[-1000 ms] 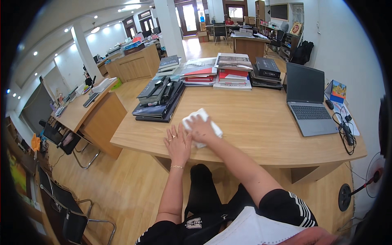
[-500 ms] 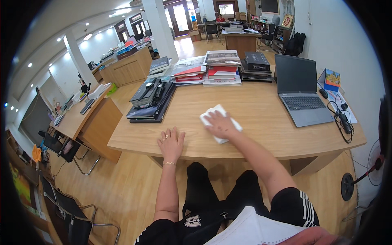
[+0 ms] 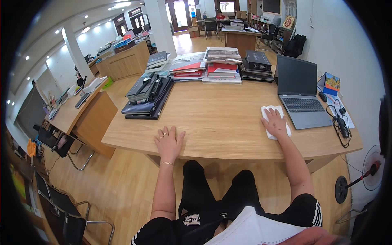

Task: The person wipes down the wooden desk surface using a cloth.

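Observation:
My right hand (image 3: 275, 123) holds a folded white cloth (image 3: 267, 133) pressed against the wooden desk (image 3: 212, 116), just left of the laptop (image 3: 306, 107). Its fingers reach over the cloth, which shows around the hand on several sides. Palm down near the desk's front edge, my left hand (image 3: 168, 143) rests with its fingers spread and nothing in it. A ring and a bracelet are on that hand and wrist. Beyond it, at the desk's left side, black folders (image 3: 153, 104) lie stacked with smaller dark items on top.
Piles of books and papers (image 3: 221, 67) line the desk's far edge, with a black box (image 3: 258, 60) at their right. A mouse (image 3: 322, 96), a desk calendar (image 3: 330, 84) and a coiled black cable (image 3: 342, 130) lie right of the laptop. A fan (image 3: 369, 167) stands beyond the right end.
My right hand has slid the white cloth rightward across the desk, from the middle to beside the laptop. The left hand stays on the desk near the front edge.

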Motion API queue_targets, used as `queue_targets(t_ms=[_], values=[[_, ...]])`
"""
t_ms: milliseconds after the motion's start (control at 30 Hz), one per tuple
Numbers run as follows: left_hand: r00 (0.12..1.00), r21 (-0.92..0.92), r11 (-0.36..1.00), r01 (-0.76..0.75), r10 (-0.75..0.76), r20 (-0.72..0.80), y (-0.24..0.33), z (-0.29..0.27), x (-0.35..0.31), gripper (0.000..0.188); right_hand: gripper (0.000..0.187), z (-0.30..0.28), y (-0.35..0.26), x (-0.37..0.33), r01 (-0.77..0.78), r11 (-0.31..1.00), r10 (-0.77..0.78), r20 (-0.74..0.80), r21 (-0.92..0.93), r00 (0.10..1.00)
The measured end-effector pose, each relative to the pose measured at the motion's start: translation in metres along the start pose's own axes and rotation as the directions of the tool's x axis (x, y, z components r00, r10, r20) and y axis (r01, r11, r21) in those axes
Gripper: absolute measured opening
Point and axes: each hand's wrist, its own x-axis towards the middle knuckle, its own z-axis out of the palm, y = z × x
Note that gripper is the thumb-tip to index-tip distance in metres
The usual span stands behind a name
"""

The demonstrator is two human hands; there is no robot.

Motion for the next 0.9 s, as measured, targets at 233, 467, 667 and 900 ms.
queue_targets(t_ms=[233, 467, 667, 900], values=[[1.0, -0.009, 1.0, 0.0, -0.001, -0.029, -0.001, 0.001, 0.0, 0.061, 0.062, 0.017, -0.083, -0.001, 0.17, 0.985, -0.169, -0.02, 0.037, 0.985], [0.996, -0.006, 1.0, -0.026, 0.025, -0.082, -0.006, 0.009, 0.002, 0.054, 0.058, 0.018, -0.199, -0.021, 0.42, 0.9, -0.422, -0.009, 0.114, 0.907], [0.995, -0.013, 0.999, -0.04, 0.039, -0.094, -0.01, 0.01, 0.0, 0.052, 0.056, 0.008, -0.255, -0.061, 0.595, 0.789, -0.598, -0.032, 0.153, 0.801], [0.995, -0.014, 0.998, -0.056, 0.054, -0.081, -0.007, 0.01, 0.003, 0.051, 0.056, 0.004, -0.222, -0.069, 0.661, 0.736, -0.667, -0.009, 0.149, 0.745]])
